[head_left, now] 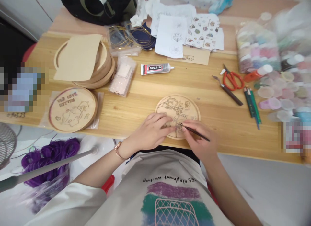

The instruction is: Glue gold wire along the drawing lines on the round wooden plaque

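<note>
The right hand (198, 140) pinches a slim dark tool (195, 132) between thumb and fingers, its point at the flower drawing on a wooden disc (178, 106) (the fingers hide whether it actually meets the wood). The left hand (148, 130) is closed on nothing: its fingers lie together across the disc's 9 o'clock side, pressing it to the table (136, 103). The disc sits by the table's near edge, at about 6 o'clock from the table's centre. If that pressure eased, the disc could slide under the point and take a stray mark; a tiring pinch could let the tool skid in the same way. Its overhang-free perch near the edge leaves little room if it shifted. From the disc, red scissors (233, 78) lie at 3 o'clock, a glue tube (155, 69) at 11, and a second disc (73, 110) in a plastic sleeve at 9, so a careless elbow or sleeve could disturb them.
</note>
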Available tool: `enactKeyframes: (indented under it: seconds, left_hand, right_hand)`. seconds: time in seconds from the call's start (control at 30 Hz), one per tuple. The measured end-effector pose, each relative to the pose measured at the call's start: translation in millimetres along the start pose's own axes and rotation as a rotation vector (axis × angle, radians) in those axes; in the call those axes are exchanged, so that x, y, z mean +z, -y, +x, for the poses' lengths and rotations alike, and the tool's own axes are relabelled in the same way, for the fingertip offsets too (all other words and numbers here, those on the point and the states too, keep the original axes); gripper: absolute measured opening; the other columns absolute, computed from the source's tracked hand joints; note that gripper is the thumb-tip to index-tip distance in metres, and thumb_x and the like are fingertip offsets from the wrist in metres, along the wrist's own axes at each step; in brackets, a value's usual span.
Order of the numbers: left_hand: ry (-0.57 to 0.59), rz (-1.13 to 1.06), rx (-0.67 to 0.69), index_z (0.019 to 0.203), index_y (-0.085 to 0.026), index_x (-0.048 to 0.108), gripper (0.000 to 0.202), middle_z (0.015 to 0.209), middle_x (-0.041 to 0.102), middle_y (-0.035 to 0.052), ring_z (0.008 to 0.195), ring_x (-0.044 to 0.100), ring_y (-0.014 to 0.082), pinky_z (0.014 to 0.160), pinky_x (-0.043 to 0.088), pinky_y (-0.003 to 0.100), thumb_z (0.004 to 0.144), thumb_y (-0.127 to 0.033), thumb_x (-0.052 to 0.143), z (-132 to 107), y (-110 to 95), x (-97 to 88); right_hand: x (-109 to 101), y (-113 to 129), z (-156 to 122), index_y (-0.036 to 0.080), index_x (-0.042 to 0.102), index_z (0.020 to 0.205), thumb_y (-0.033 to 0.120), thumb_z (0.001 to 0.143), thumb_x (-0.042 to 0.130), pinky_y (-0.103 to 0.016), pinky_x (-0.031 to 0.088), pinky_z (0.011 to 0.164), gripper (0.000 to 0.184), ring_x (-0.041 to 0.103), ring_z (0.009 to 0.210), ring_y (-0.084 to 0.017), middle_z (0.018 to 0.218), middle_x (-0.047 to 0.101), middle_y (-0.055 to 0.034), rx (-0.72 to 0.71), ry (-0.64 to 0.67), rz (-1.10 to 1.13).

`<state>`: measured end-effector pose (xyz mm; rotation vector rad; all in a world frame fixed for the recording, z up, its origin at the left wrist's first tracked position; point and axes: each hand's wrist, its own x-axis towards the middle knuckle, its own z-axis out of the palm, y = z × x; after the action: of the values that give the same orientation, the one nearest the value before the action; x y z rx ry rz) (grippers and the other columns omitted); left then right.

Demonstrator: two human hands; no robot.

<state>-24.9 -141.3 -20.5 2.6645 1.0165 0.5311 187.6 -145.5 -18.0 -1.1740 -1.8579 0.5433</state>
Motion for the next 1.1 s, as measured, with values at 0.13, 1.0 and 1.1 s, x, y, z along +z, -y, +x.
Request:
enactKeyframes:
  seconds: [0.13,1.0,1.1]
  left_hand:
    - [0.006,-0.002,0.0,0.12,-0.02,0.061,0.033,0.122,0.057,0.0114,0.117,0.043,0.0289,0.096,0.039,0.044,0.091,-0.018,0.045,0.6,-0.1,-0.8]
    - [-0.008,-0.003,0.019,0.121,-0.019,0.06,0.034,0.124,0.058,0.0098,0.118,0.042,0.0276,0.098,0.037,0.043,0.091,-0.017,0.045,-0.1,0.9,0.6]
    - [-0.018,-0.01,0.021,0.12,-0.019,0.06,0.033,0.124,0.058,0.0095,0.117,0.043,0.0273,0.097,0.037,0.042,0.091,-0.017,0.045,0.1,0.8,1.2]
  right_hand:
    - [-15.4,-10.1,19.6,0.024,0.069,0.091,0.014,0.084,0.063,-0.034,0.059,0.079,0.014,0.071,0.084,-0.017,0.091,0.075,-0.0033,-0.1,0.19,0.051]
    - [-22.5,-14.1,45.1,0.02,0.068,0.091,0.014,0.088,0.057,-0.03,0.058,0.082,0.014,0.07,0.089,-0.017,0.092,0.076,-0.0039,-0.166,0.518,-0.026]
    - [-22.4,-15.1,45.2,0.019,0.069,0.091,0.014,0.088,0.057,-0.03,0.058,0.081,0.013,0.07,0.088,-0.017,0.092,0.076,-0.0043,-0.18,0.519,-0.027]
